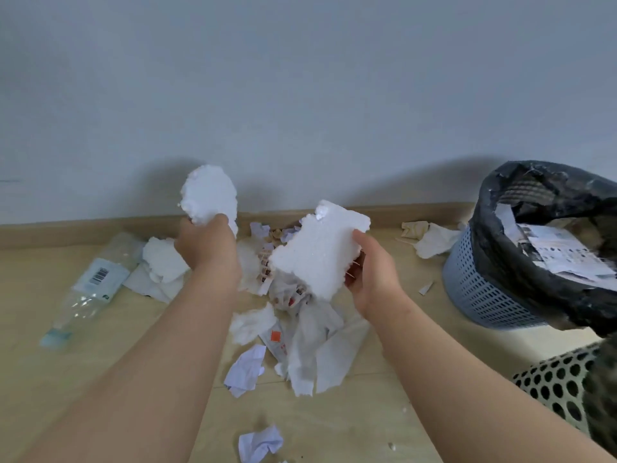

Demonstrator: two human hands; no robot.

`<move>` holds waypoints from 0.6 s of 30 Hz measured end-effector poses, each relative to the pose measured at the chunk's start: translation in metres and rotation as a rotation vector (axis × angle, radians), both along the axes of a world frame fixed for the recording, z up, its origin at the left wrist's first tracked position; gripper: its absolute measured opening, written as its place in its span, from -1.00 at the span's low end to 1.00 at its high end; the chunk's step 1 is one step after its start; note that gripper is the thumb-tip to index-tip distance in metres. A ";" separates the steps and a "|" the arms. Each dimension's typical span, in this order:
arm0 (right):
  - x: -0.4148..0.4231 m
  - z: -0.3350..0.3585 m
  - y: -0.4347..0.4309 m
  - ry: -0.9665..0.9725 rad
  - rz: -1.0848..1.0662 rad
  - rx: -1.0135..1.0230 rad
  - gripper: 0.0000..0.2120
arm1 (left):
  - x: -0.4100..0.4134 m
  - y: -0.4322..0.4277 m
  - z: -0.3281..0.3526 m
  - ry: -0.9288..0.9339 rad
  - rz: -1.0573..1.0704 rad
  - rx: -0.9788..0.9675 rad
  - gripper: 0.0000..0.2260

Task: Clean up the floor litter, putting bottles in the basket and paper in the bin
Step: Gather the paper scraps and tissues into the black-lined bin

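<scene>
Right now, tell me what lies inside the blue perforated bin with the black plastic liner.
Inside the blue perforated bin with its black plastic liner, torn white printed paper sheets lie on top. Anything beneath them is covered by the paper and the liner's folds.

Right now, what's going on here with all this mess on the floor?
A person is clearing litter. The left hand grips a rounded foam chunk, the right hand holds a flat foam slab, both above the floor. A plastic bottle and crumpled paper lie on it. The bin on the right already holds printed sheets.
</scene>
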State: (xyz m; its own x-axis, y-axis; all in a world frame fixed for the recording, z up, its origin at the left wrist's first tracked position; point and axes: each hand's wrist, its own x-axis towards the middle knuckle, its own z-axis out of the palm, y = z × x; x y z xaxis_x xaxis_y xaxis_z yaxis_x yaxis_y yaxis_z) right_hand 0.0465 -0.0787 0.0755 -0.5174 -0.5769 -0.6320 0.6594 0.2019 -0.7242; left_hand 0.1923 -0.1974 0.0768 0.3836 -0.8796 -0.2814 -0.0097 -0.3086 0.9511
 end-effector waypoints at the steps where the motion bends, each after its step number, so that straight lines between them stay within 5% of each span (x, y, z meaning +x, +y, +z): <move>1: -0.001 0.012 -0.007 -0.018 -0.032 -0.012 -0.91 | -0.009 0.005 0.013 0.088 -0.056 -0.013 -0.74; 6: 0.009 0.057 -0.011 -0.207 -0.197 -0.030 -0.89 | -0.042 0.039 0.035 0.336 -0.354 0.226 -0.76; 11: 0.002 0.050 0.015 -0.042 -0.215 0.005 -0.77 | -0.050 0.059 0.042 0.299 -0.493 0.283 -0.58; 18: -0.009 0.060 0.030 0.167 0.069 0.066 -0.60 | -0.064 0.089 0.048 0.225 -0.786 0.227 -0.41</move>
State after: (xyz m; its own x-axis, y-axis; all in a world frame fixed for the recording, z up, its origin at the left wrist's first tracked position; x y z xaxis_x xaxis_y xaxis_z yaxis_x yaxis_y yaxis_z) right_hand 0.0371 -0.0492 0.1359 -0.5793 -0.5745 -0.5782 0.5140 0.2931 -0.8062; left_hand 0.1279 -0.1087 0.1248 -0.4021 -0.7799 -0.4797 -0.1197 -0.4747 0.8720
